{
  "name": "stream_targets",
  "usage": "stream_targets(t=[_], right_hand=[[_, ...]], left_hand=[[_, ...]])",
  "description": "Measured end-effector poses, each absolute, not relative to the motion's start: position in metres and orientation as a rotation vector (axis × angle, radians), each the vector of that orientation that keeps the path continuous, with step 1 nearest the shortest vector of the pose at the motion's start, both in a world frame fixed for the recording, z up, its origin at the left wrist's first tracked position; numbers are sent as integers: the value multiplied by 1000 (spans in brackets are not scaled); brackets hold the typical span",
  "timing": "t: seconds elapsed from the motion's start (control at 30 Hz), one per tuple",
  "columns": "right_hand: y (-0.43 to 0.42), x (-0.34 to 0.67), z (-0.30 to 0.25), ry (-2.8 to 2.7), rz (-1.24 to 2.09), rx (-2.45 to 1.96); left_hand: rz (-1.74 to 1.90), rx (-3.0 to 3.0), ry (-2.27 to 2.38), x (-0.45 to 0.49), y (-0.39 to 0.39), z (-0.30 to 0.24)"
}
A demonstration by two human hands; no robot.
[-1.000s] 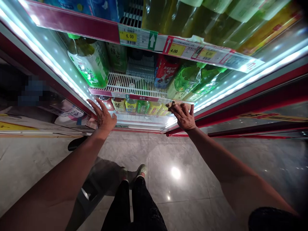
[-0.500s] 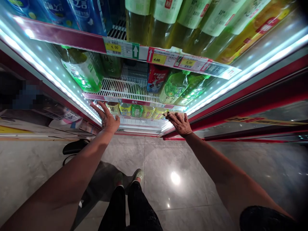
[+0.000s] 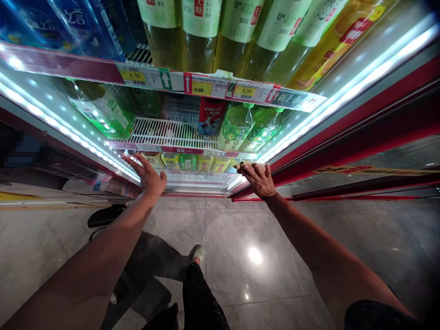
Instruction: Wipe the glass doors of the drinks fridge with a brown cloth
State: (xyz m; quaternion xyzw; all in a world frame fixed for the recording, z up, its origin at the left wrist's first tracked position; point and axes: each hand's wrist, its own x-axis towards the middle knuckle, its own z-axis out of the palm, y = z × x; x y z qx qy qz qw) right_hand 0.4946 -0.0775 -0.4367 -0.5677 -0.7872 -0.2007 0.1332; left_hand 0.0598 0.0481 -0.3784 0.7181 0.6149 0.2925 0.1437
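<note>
The right hand (image 3: pixel 256 181), at centre right of the frame, has its fingers bent and gripping a brownish crumpled item (image 3: pixel 242 165), which pokes out past the fingertips beside the lower end of the right light strip (image 3: pixel 309 101); it is too small to tell exactly what it is. The left hand (image 3: pixel 149 178), left of centre, is open, fingers spread and thumb pointing right, near the lower end of the left light strip (image 3: pixel 70 126); whether it touches the frame there cannot be told. Between and beyond the hands, a row of small bottles (image 3: pixel 188 162) stands on a low level of the drinks cooler. Above it, the white wire shelf (image 3: pixel 154 133) carries a red carton (image 3: pixel 211 119) just beside two green bottles (image 3: pixel 237 127), with a green-labelled bottle (image 3: pixel 106 114) at its left end. Across the top of the frame, bottles with pale green labels (image 3: pixel 237 25) stand behind the price strip (image 3: pixel 209 88), blue bottles (image 3: pixel 74 25) at upper left. Below, a pale shoe (image 3: pixel 196 253) rests on the grey tiled floor (image 3: pixel 275 288).
</note>
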Motion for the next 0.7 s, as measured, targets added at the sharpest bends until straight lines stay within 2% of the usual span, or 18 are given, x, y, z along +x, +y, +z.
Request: stream_targets(t=[0.17,0.4,0.53,0.7], right_hand=[[-71,505,-436,-2114,-681,-1690],[-82,515,-449,-2253,-772,-1588],[-79,528,-446,-2023,-888,-1653],[-83,521,-462,-2019,-786,-1705]], left_hand=[[868,2033,1890,63,51,-380],[877,2045,1856,52,56,-393],[882,2073,1847,52,56,-394],[866,1998,1836,54,54,-386]])
